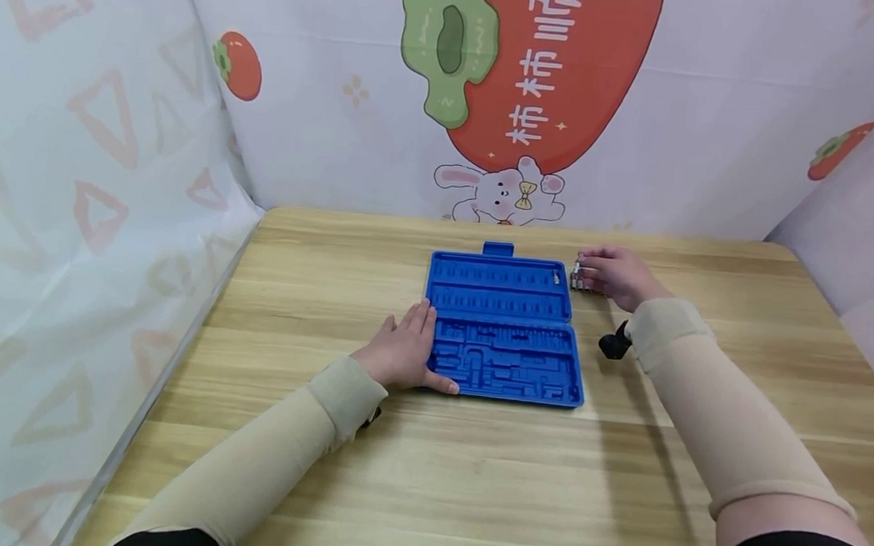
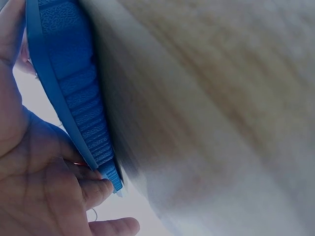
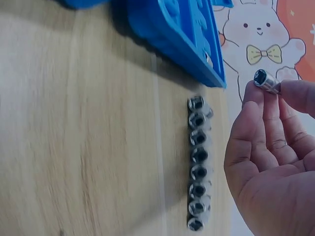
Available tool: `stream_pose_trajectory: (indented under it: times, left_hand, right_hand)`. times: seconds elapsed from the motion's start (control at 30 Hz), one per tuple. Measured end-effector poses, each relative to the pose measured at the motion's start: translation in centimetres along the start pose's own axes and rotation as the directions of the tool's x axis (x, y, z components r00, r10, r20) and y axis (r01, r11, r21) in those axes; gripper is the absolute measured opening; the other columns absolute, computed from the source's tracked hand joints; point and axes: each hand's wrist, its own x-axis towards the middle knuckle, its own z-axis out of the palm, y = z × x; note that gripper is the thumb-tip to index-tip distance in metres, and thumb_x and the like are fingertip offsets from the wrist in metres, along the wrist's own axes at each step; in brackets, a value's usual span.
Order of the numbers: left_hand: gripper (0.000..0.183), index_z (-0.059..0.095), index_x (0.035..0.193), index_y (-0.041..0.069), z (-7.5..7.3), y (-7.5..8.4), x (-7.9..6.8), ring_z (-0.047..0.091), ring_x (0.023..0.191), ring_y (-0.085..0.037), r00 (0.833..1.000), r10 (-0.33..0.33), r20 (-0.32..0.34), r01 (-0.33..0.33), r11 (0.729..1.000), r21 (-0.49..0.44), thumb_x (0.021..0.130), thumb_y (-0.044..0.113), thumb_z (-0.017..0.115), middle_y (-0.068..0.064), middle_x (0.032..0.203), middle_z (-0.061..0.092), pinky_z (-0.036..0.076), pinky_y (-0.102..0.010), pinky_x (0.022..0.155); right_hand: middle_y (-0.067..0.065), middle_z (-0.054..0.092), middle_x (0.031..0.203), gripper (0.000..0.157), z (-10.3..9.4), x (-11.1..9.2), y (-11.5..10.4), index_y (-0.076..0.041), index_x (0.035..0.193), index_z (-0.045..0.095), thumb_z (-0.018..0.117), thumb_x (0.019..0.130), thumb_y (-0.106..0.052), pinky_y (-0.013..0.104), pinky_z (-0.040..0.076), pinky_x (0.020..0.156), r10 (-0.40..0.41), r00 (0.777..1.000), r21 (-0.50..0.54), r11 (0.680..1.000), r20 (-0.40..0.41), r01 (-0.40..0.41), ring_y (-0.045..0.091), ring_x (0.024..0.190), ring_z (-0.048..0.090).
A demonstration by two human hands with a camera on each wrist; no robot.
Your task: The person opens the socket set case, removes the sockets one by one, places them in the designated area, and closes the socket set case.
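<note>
A blue plastic socket case [image 1: 509, 319] lies unfolded on the table, its molded slots facing up. My left hand [image 1: 400, 350] rests against the case's left edge, fingers straight and thumb along the front rim; the left wrist view shows it touching the ribbed side wall. Between thumb and fingertips my right hand [image 1: 619, 277] pinches a small chrome socket [image 3: 266, 81], held above the table just right of the case's far half. Below that hand stands a row of several metal sockets [image 3: 199, 155]. One socket [image 1: 556, 277] sits in the far right slot of the case.
The wooden table [image 1: 507, 478] extends around the case on all sides. A printed cloth [image 1: 324, 149] hangs behind its far edge. Each wrist wears a black camera, the right one [image 1: 615, 342] near the table.
</note>
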Motion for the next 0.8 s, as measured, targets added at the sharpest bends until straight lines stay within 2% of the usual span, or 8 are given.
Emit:
stream_pose_trajectory:
  times: [0.13, 0.43, 0.8]
  left_hand:
    - [0.130, 0.006, 0.164, -0.001, 0.1, 0.0, 0.1, 0.002, 0.158, -0.033, 1.000, 0.001, -0.002, -0.001, 1.000, 0.000, 0.082, 0.078, 0.067, -0.018, 0.172, 0.000, 0.010, -0.059, 0.123]
    - [0.129, 0.008, 0.164, -0.001, 0.1, 0.0, -0.2, 0.003, 0.158, -0.033, 1.000, -0.004, -0.008, 0.004, 1.000, -0.014, 0.082, 0.077, 0.068, -0.018, 0.172, 0.001, 0.011, -0.059, 0.123]
    - [0.131, 0.003, 0.164, -0.001, 0.1, -0.2, 0.0, 0.000, 0.158, -0.033, 1.000, 0.002, 0.000, -0.002, 1.000, -0.001, 0.082, 0.078, 0.067, -0.018, 0.172, -0.003, 0.010, -0.060, 0.122]
  right_hand:
    - [-0.008, 0.063, 0.096, 0.033, -0.7, -0.1, 0.2, 0.003, 0.136, 0.049, 0.055, 0.108, -0.014, 0.020, 0.053, 0.081, -0.011, 1.000, -0.035, 0.999, -0.017, 0.011, 0.004, 0.087, 0.061]
    - [-0.008, 0.061, 0.096, 0.024, -2.4, -0.5, 0.5, 0.002, 0.130, 0.049, 0.050, 0.109, -0.011, 0.019, 0.053, 0.083, -0.046, 0.999, -0.057, 0.997, -0.030, 0.044, 0.003, 0.088, 0.062]
    - [-0.009, 0.066, 0.092, 0.017, -4.6, -1.1, 1.1, -0.003, 0.125, 0.050, 0.050, 0.109, -0.009, 0.018, 0.053, 0.080, 0.000, 1.000, 0.028, 1.000, -0.018, 0.000, 0.003, 0.086, 0.064]
